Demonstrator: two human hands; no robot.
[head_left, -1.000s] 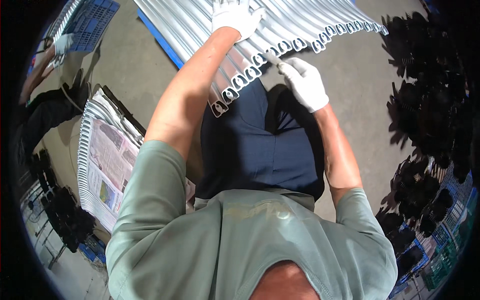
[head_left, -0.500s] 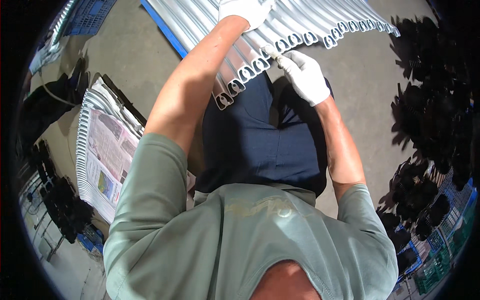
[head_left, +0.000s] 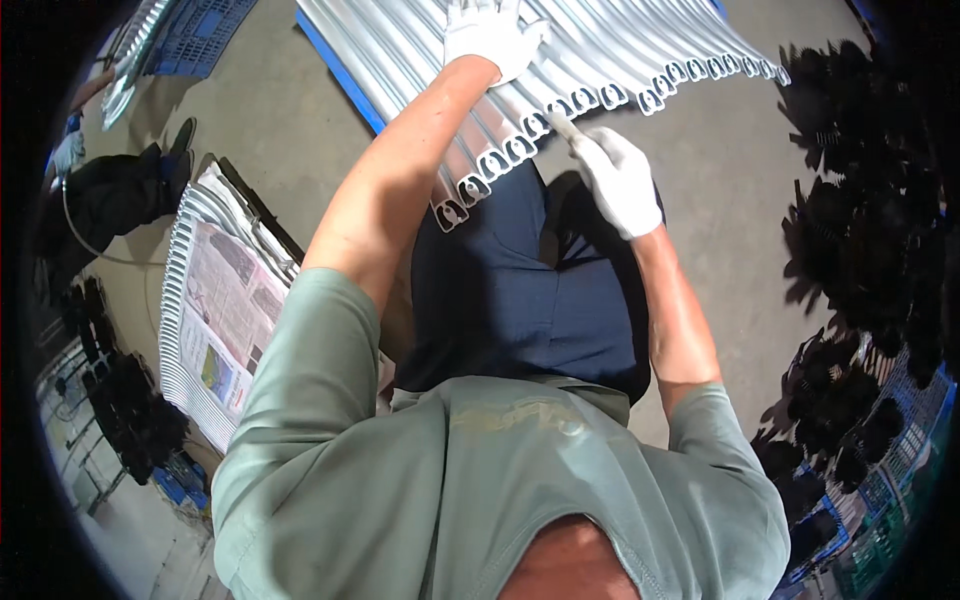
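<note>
A row of long silver metal profiles lies side by side in front of me, their hollow, rounded ends facing my knees in an uneven line. My left hand, in a white glove, rests flat on top of them with its fingers spread. In my white-gloved right hand is a short, slim, pale hand tool; its exact kind is unclear. The tool's tip is at the profile ends near the middle of the row, and whether it touches them I cannot tell.
A blue edge shows under the profiles. Left of me stands another stack of profiles covered with newspaper. A person's dark-clad leg is beyond it. Blue crates stand far left; many black parts line the right.
My left hand has slid slightly nearer along the profiles, and its fingers now show spread. My right hand has drawn back a little towards me with the tool.
</note>
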